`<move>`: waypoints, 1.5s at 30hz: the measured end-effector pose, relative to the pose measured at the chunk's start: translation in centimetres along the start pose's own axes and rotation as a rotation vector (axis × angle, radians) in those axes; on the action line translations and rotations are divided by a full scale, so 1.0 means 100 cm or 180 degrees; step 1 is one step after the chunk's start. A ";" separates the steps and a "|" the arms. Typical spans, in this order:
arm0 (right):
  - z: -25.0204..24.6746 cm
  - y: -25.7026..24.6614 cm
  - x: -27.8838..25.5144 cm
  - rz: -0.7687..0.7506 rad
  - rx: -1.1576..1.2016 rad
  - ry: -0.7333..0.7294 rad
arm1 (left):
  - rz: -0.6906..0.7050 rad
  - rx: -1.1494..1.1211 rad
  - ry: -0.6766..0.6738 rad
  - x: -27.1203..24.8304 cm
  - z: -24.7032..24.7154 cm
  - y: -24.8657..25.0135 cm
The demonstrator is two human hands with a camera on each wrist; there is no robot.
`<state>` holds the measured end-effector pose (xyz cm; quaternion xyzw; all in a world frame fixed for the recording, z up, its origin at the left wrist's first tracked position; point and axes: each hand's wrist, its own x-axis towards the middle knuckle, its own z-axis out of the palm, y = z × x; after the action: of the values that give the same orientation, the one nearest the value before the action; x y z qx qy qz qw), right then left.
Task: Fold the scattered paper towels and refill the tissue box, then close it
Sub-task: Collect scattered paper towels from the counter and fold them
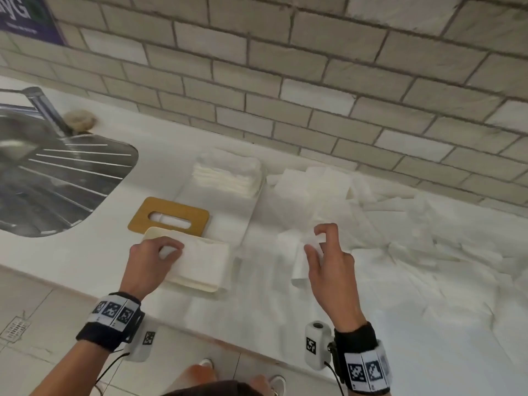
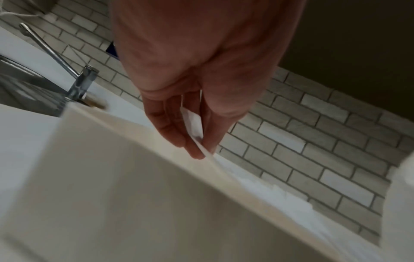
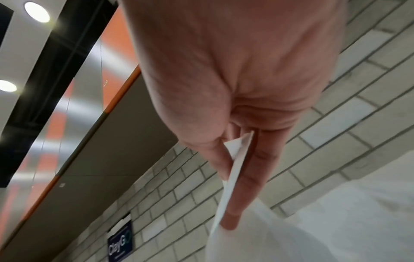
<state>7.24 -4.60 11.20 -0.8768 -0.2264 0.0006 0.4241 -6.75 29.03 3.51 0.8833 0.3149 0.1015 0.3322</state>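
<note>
I see my left hand [image 1: 151, 261] reaching forward near the front edge of the bench [image 1: 85, 252], palm down, wrist level, over the left end of the tissue box [image 1: 211, 287]. Its thumb and fingertips [image 2: 192, 150] pinch the left edge of a folded paper towel [image 1: 205, 261] that lies across the top of the box; from the left wrist view the thin sheet runs up between thumb and fingers. The box sits open by the front edge, and its wooden lid [image 1: 168, 214] with the slot lies flat just behind it, toward the sink [image 1: 57, 178] at the left end of the bench.

My right hand [image 1: 328, 270] is raised a little above the bench to the right of the box, wrist cocked back, fingers pointing toward the wall. Thumb and forefinger nip the upper edge of another paper towel [image 1: 303, 261], which hangs down from them; the other fingers curl loosely above it. I think this sheet is partly folded, but the blur makes that hard to confirm.

A neat stack of folded towels [image 1: 228, 175] rests near the back edge, against the tiled wall [image 1: 285, 67]. Loose paper towels [image 1: 400, 252] cover the right half of the bench in a crumpled spread.
</note>
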 end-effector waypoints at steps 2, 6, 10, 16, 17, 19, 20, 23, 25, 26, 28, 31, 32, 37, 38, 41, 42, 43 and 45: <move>0.024 -0.033 0.002 -0.0051 0.0220 -0.0159 | -0.0088 0.0158 -0.0075 0.005 -0.001 -0.022; 0.075 -0.095 0.009 -0.0347 0.0597 -0.0494 | 0.0084 0.0607 -0.0220 0.013 -0.002 -0.044; 0.120 -0.136 0.019 -0.0469 0.0825 -0.0546 | 0.0349 0.0807 -0.0396 0.017 -0.010 -0.055; 0.159 -0.137 0.015 0.0217 0.1495 -0.0300 | 0.0700 0.0138 0.0381 0.016 -0.045 -0.076; 0.167 -0.129 0.013 0.0379 0.1490 -0.0302 | 0.0695 0.0061 0.0583 0.017 -0.053 -0.079; 0.185 -0.112 0.008 0.0666 0.1327 -0.0350 | 0.0647 -0.0102 0.0893 0.015 -0.070 -0.078; 0.194 -0.103 0.005 0.0753 0.1203 -0.0411 | 0.0654 -0.0187 0.1003 0.014 -0.076 -0.074; 0.221 -0.079 0.000 0.0920 0.0699 -0.0695 | 0.0961 -0.0296 0.1062 0.010 -0.081 -0.051; 0.232 -0.067 -0.003 0.1003 0.0342 -0.0885 | 0.1358 -0.0269 0.0719 0.011 -0.068 -0.038; 0.236 -0.064 -0.003 0.1007 0.0193 -0.0939 | 0.1542 -0.0171 0.0433 0.013 -0.058 -0.034; 0.238 -0.060 -0.003 0.0963 -0.0011 -0.1052 | 0.1629 0.0283 -0.0344 0.018 -0.032 -0.032; 0.232 -0.060 -0.003 0.0828 -0.0312 -0.1337 | 0.0986 0.1246 -0.1486 0.028 0.002 -0.034; 0.226 -0.058 -0.004 0.0764 -0.0331 -0.1357 | 0.0771 0.1372 -0.1706 0.033 0.007 -0.034; 0.149 -0.027 -0.016 0.0704 0.0180 -0.0463 | 0.0620 0.1223 -0.1540 0.043 0.013 -0.011; 0.126 -0.012 -0.021 0.0716 0.0214 -0.0234 | 0.0765 0.1099 -0.1191 0.040 0.015 0.001; 0.055 0.054 -0.039 0.0911 0.0044 0.0395 | 0.1413 0.0648 -0.0426 0.018 0.030 0.054; 0.035 0.082 -0.045 0.1036 -0.0170 0.0559 | 0.1628 0.0527 -0.0398 0.010 0.041 0.074; 0.016 0.107 -0.051 0.1218 -0.0421 0.0698 | 0.1803 0.0408 -0.0432 0.003 0.054 0.093; -0.016 0.158 -0.061 0.1752 -0.0803 0.0885 | 0.2013 0.0265 -0.0637 -0.008 0.091 0.131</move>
<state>8.35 -16.66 -0.70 -0.9424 0.0808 -0.0326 0.3230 2.55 16.18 5.19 0.9557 -0.0051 0.0994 0.2772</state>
